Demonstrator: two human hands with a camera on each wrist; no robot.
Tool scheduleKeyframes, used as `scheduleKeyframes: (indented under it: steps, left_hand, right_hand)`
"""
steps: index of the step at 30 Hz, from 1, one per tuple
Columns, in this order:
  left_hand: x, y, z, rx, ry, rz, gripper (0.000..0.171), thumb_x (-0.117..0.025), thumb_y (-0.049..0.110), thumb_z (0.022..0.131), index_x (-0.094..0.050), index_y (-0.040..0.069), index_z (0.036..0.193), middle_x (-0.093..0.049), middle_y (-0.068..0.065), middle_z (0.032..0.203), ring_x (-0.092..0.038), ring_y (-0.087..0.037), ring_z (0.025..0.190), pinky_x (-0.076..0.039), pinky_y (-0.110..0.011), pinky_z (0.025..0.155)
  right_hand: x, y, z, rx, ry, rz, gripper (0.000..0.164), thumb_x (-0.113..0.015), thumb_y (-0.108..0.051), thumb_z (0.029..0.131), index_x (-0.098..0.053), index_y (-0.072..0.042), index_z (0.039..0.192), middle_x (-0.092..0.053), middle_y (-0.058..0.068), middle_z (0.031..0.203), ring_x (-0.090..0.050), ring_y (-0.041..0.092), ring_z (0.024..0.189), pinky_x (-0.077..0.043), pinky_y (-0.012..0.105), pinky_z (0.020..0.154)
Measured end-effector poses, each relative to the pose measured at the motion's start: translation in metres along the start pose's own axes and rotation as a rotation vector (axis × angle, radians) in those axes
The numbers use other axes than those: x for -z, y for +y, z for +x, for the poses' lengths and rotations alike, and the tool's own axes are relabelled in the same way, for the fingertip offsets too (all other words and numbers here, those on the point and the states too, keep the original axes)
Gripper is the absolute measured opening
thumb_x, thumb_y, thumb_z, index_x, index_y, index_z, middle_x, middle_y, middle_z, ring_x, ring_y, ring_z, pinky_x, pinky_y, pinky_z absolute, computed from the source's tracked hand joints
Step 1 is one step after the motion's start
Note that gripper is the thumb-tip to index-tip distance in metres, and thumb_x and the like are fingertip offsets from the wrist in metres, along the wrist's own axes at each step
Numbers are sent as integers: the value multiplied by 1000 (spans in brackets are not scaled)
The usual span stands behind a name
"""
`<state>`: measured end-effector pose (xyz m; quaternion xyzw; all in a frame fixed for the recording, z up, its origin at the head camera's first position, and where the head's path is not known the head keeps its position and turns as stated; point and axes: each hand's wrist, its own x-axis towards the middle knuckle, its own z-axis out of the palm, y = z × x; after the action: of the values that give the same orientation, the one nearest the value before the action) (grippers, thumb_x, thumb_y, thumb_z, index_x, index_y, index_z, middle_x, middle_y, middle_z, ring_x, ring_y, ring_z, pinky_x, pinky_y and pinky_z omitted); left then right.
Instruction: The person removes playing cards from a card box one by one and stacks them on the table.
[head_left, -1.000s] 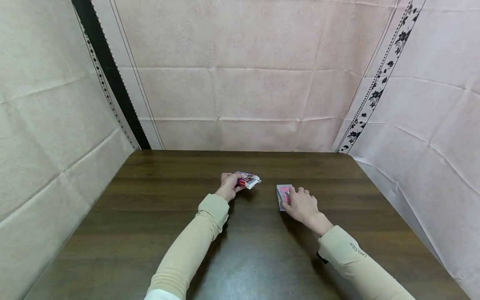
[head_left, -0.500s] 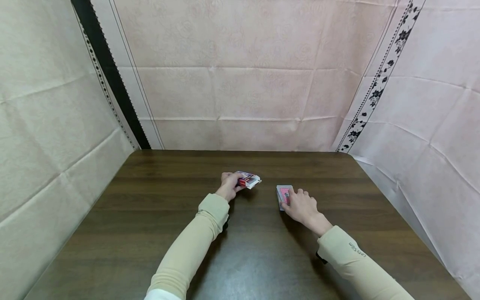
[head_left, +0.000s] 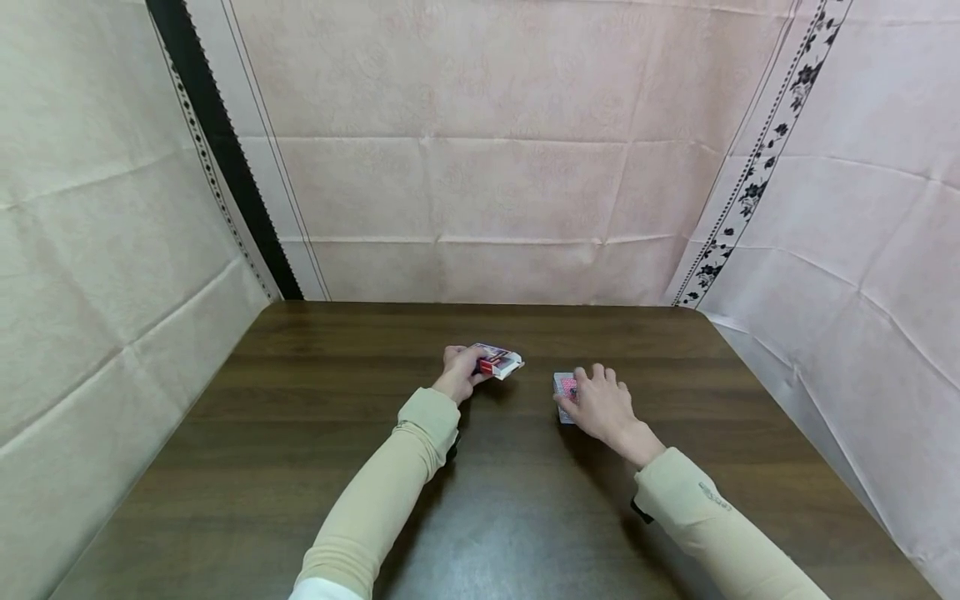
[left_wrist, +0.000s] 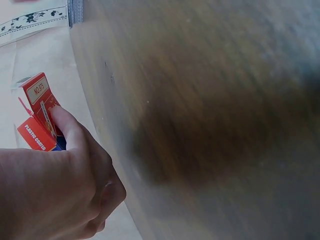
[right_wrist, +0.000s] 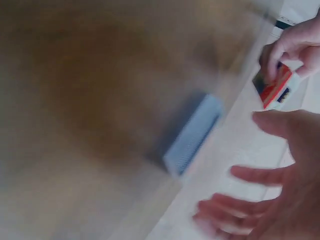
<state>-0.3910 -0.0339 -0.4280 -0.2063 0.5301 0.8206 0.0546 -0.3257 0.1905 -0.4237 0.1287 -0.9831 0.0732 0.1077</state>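
My left hand [head_left: 457, 372] grips a playing card box [head_left: 499, 359] above the table, thumb along one side. In the left wrist view the box [left_wrist: 40, 131] is red and blue, lettered "PLASTIC COATED", with its end flap standing up. A deck of playing cards [head_left: 565, 382] lies on the table to the right, pink-patterned back upward. Over the deck hovers my right hand [head_left: 602, 408], partly covering it in the head view. The right wrist view shows that hand's fingers [right_wrist: 260, 175] spread and apart from the stacked cards [right_wrist: 192, 135].
A dark brown wooden table [head_left: 315, 467] spreads under both hands. Pale cloth [head_left: 480, 183] hangs behind its far edge and at both sides, with a floral border strip [head_left: 750, 192] at the right.
My right hand's fingers and thumb have come off the deck and spread, the hand rising slightly. The left hand and the card box stay almost where they were.
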Motion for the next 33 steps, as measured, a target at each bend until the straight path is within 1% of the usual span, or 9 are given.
scheduleKeyframes:
  steps: [3, 5, 8, 11, 15, 19, 23, 27, 33]
  left_hand:
    - [-3, -2, -1, -12, -3, -10, 40, -58, -3, 89, -32, 5, 118, -48, -30, 130, -59, -32, 105, -52, -46, 98]
    - [-5, -2, -1, -22, -5, -16, 39, -58, -3, 89, -32, 5, 117, -49, -28, 127, -60, -30, 101, -52, -46, 98]
    - [-7, -3, -1, -36, -19, -11, 37, -58, -2, 89, -34, 4, 115, -51, -25, 121, -60, -27, 94, -53, -45, 97]
    - [-10, -4, -2, -35, -43, 24, 35, -59, 0, 90, -36, 4, 116, -52, -23, 121, -62, -24, 93, -56, -40, 92]
    - [-13, -4, -4, -19, -81, 60, 40, -60, 4, 91, -37, 5, 123, -50, -24, 129, -61, -26, 101, -59, -33, 83]
    - [-13, -1, -4, -19, -88, 60, 43, -60, 3, 90, -36, 4, 126, -47, -24, 134, -58, -29, 110, -58, -35, 86]
    - [-11, 1, -3, -35, -65, 29, 40, -60, 0, 89, -36, 3, 121, -48, -25, 131, -58, -32, 113, -54, -42, 95]
    - [-11, 3, -2, -30, -39, 24, 38, -60, 0, 89, -36, 4, 119, -49, -25, 130, -58, -32, 112, -53, -44, 97]
    - [-8, -2, -1, -9, -30, 32, 43, -60, -1, 88, -35, 3, 123, -51, -23, 126, -61, -28, 102, -55, -43, 93]
  right_hand:
    - [5, -13, 8, 109, 44, 84, 57, -62, -47, 90, -57, -4, 127, -55, 25, 122, -51, 42, 110, -47, 57, 88]
    - [7, -24, 15, 178, 10, 142, 58, -60, -48, 91, -55, -7, 132, -53, 24, 127, -49, 40, 114, -46, 57, 92]
    - [5, -38, 25, 237, -60, 184, 62, -58, -51, 92, -51, -11, 139, -50, 23, 132, -48, 39, 117, -45, 57, 95]
    - [-1, -47, 36, 248, -117, 190, 65, -55, -54, 92, -47, -12, 142, -46, 24, 137, -46, 39, 121, -44, 57, 97]
    - [-9, -52, 46, 220, -171, 212, 66, -53, -55, 93, -48, -11, 141, -40, 26, 144, -41, 42, 129, -41, 58, 104]
    - [-12, -53, 49, 215, -163, 216, 65, -53, -56, 92, -50, -11, 139, -38, 27, 145, -40, 43, 131, -39, 59, 106]
    - [-9, -52, 48, 230, -89, 233, 57, -59, -54, 90, -59, -12, 129, -48, 22, 136, -46, 38, 124, -43, 55, 103]
    - [-6, -51, 47, 230, -26, 265, 44, -61, -48, 91, -65, -10, 113, -57, 18, 122, -54, 32, 111, -50, 47, 93]
    - [-3, -49, 43, 230, -43, 270, 35, -63, -40, 92, -66, -6, 101, -63, 15, 106, -57, 24, 90, -52, 37, 77]
